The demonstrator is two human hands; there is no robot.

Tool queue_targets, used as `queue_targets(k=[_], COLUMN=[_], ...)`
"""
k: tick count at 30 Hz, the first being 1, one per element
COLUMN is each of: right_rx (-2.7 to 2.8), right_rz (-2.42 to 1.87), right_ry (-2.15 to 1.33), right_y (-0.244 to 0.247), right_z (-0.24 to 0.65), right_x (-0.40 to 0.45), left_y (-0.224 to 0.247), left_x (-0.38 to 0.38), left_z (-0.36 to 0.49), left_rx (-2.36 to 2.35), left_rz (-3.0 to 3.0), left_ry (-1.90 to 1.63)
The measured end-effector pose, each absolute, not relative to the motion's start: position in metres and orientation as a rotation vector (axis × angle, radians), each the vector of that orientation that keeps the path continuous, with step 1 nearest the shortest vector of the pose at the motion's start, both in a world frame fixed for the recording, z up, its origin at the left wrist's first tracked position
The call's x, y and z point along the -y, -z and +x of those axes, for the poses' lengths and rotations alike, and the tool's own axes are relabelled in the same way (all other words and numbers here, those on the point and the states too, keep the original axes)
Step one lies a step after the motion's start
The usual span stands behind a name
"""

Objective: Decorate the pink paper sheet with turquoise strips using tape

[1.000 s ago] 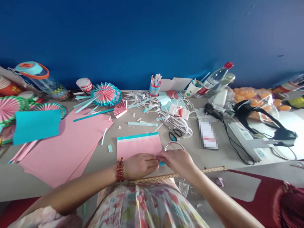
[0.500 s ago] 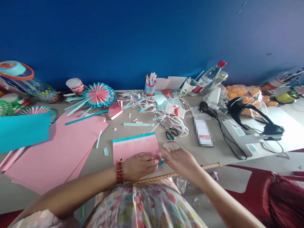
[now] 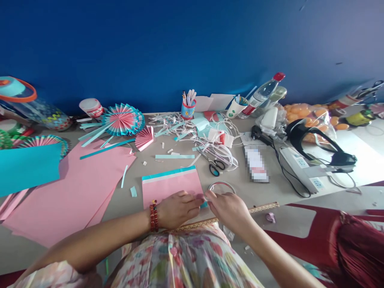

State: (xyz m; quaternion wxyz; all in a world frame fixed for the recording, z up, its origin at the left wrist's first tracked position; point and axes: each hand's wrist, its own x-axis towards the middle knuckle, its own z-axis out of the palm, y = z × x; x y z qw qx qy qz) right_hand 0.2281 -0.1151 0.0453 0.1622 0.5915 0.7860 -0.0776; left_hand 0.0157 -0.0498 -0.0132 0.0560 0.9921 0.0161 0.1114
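Note:
A pink sheet (image 3: 168,186) with a blue and white band along its far edge lies in front of me. My left hand (image 3: 181,210), with a red bead bracelet at the wrist, rests fingers flat on the sheet's near right part. A bit of blue shows at the near edge, by its fingertips. Just right of the sheet, my right hand (image 3: 229,210) is closed, thumb and forefinger together. A thin ring-shaped roll of tape (image 3: 222,184) sticks out behind its fingers and appears held there; the hand hides its near side.
Black-handled scissors (image 3: 216,167), paper scraps (image 3: 174,157) and a phone (image 3: 256,164) lie beyond my hands. Pleated paper rosettes (image 3: 121,120) and large pink sheets (image 3: 75,188) are at left. A power strip (image 3: 303,168) sits at right, a pen cup (image 3: 188,109) near the wall.
My right hand and the tape roll have moved slightly right, away from the sheet. My left hand has shifted a little right along the sheet.

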Motion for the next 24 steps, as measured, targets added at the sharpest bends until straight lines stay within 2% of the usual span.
queue_targets(k=[24], right_rx=[-2.221], right_rz=[1.951], right_ry=[0.358], right_y=[-0.034], right_z=[0.231], right_x=[0.13], left_y=[0.02], left_x=[0.056], left_z=[0.02], left_rx=[-0.082], left_rz=[2.997], left_ry=[-0.272])
